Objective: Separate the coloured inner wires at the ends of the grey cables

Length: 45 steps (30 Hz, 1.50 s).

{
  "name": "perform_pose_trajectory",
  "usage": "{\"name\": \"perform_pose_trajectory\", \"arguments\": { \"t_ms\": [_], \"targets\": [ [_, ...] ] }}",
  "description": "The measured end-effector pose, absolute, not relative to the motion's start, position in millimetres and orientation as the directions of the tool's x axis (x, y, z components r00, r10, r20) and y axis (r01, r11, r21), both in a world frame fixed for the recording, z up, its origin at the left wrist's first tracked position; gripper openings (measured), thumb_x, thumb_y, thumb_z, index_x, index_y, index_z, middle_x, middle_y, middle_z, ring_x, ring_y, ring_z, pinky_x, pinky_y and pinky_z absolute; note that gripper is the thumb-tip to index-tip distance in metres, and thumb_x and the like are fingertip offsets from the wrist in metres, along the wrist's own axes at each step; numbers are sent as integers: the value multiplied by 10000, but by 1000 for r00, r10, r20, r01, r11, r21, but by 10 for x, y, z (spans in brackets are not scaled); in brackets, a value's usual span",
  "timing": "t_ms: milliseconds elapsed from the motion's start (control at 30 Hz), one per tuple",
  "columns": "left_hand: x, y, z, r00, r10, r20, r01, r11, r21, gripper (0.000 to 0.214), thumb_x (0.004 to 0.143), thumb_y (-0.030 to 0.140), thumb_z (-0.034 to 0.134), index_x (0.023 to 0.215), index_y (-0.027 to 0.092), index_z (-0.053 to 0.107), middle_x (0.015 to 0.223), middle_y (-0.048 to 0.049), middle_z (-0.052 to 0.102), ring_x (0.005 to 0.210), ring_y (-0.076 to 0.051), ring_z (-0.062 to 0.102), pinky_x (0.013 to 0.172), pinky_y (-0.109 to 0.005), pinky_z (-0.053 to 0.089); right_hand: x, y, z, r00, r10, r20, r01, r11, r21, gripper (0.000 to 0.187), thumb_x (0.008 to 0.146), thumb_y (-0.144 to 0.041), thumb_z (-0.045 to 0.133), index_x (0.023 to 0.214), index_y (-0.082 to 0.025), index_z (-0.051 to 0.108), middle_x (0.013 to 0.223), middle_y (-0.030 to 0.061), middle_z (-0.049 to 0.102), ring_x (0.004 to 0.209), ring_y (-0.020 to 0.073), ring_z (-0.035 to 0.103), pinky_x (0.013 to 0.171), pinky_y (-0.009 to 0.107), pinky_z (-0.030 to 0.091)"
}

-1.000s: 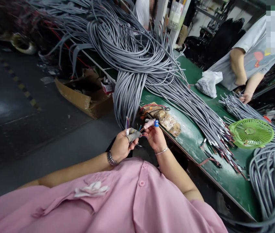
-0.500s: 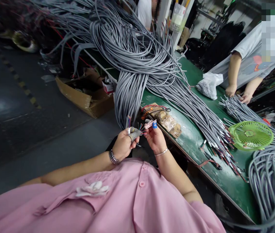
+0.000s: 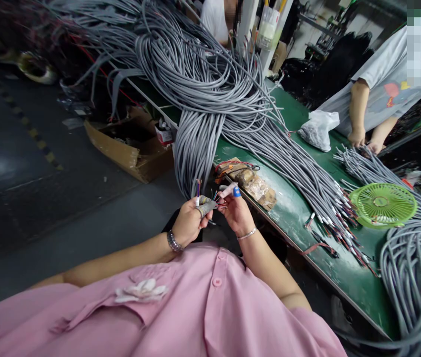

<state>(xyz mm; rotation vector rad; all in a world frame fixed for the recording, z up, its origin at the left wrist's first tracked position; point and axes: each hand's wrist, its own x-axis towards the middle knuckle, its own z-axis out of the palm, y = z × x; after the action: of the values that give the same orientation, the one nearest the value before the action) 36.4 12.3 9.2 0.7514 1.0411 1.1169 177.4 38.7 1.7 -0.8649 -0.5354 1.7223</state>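
Note:
My left hand (image 3: 188,220) is closed around a grey cable (image 3: 206,206) whose stripped end fans out in thin coloured wires (image 3: 216,197). A second bundle of coloured wires (image 3: 198,188) with a white sleeve at its base stands up from the same hand. Pinched among the fanned wires are the fingers of my right hand (image 3: 236,213), some wrapped in pale tape and one in blue. Which wire they grip is too small to make out. Beyond both hands, a thick hank of grey cables (image 3: 197,144) hangs over the table edge.
Across the green table (image 3: 295,188) lie long grey cables with stripped ends. A green fan (image 3: 383,204), a taped cardboard piece (image 3: 255,183) and a white plastic bag (image 3: 319,130) rest there. Opposite, a co-worker's hands (image 3: 357,136) touch another cable bundle. A cardboard box (image 3: 121,148) sits left.
My right fingers have shifted slightly among the wires, while my left hand keeps its hold on the cable. The view has moved a little.

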Motion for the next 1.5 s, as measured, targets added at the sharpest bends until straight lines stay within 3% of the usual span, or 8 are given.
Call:
{"name": "perform_pose_trajectory", "arguments": {
  "t_ms": [133, 300, 467, 733, 967, 1167, 1367, 1500],
  "targets": [
    [317, 90, 100, 104, 954, -280, -318, 299, 900, 189, 716, 290, 681, 707, 178, 529, 518, 43, 553, 341, -47, 388, 320, -164, 221, 1910, 343, 13, -290, 887, -360, -465, -459, -757, 572, 773, -694, 550, 933, -157, 664, 846, 60, 690, 636, 106, 586, 560, 222, 508],
    [272, 23, 55, 136, 960, -243, -252, 271, 929, 147, 721, 274, 656, 702, 176, 547, 512, 34, 558, 341, -55, 395, 329, -168, 251, 2041, 295, 111, -373, 843, -386, -214, -483, -849, 444, 680, -554, 741, 819, -144, 642, 705, 21, 667, 574, 98, 581, 539, 224, 506],
    [264, -24, -11, 211, 950, -231, -162, 267, 950, 140, 710, 268, 665, 688, 174, 563, 519, 25, 578, 342, -58, 415, 341, -172, 269, 2020, 291, 169, -353, 889, -292, -154, -364, -919, 334, 646, -419, 798, 705, -148, 611, 556, -45, 583, 481, 65, 494, 501, 194, 429],
    [254, 31, -23, 403, 846, -349, 42, 364, 930, 92, 705, 225, 581, 639, 162, 569, 482, -2, 597, 316, -79, 451, 314, -177, 240, 1897, 163, 225, -330, 937, -119, 54, -107, -993, 241, 764, -387, 699, 766, -151, 650, 662, -27, 616, 575, 83, 505, 572, 211, 411],
    [266, 81, -50, 246, 905, -348, -237, 405, 883, 196, 721, 320, 657, 696, 170, 533, 524, 17, 604, 337, -70, 457, 311, -171, 252, 1918, 19, 173, -148, 981, -122, -95, -137, -986, 301, 736, -417, 720, 899, -175, 648, 766, -8, 634, 645, 103, 544, 601, 227, 447],
    [293, 78, -119, 270, 914, -303, -283, 376, 882, 188, 756, 310, 647, 710, 164, 538, 558, 17, 611, 382, -74, 492, 341, -175, 295, 1707, -59, -15, 84, 988, -126, -187, -109, -976, 271, 699, -399, 738, 813, -176, 635, 718, -17, 612, 622, 100, 524, 549, 218, 416],
    [260, 54, -64, 350, 890, -293, -147, 362, 921, 160, 744, 276, 636, 693, 155, 544, 548, -8, 629, 400, -95, 534, 348, -180, 303, 1711, 35, -24, -5, 974, -228, -249, -222, -943, 259, 668, -373, 752, 740, -170, 609, 617, -39, 577, 511, 76, 475, 478, 206, 373],
    [269, 33, -57, 286, 911, -298, -203, 361, 910, 202, 741, 302, 654, 675, 155, 530, 518, 4, 608, 360, -82, 497, 328, -176, 261, 1696, 66, -43, -56, 958, -282, -293, -286, -912, 292, 659, -396, 770, 742, -174, 599, 544, -65, 519, 457, 64, 423, 452, 201, 358]
  ]
}}
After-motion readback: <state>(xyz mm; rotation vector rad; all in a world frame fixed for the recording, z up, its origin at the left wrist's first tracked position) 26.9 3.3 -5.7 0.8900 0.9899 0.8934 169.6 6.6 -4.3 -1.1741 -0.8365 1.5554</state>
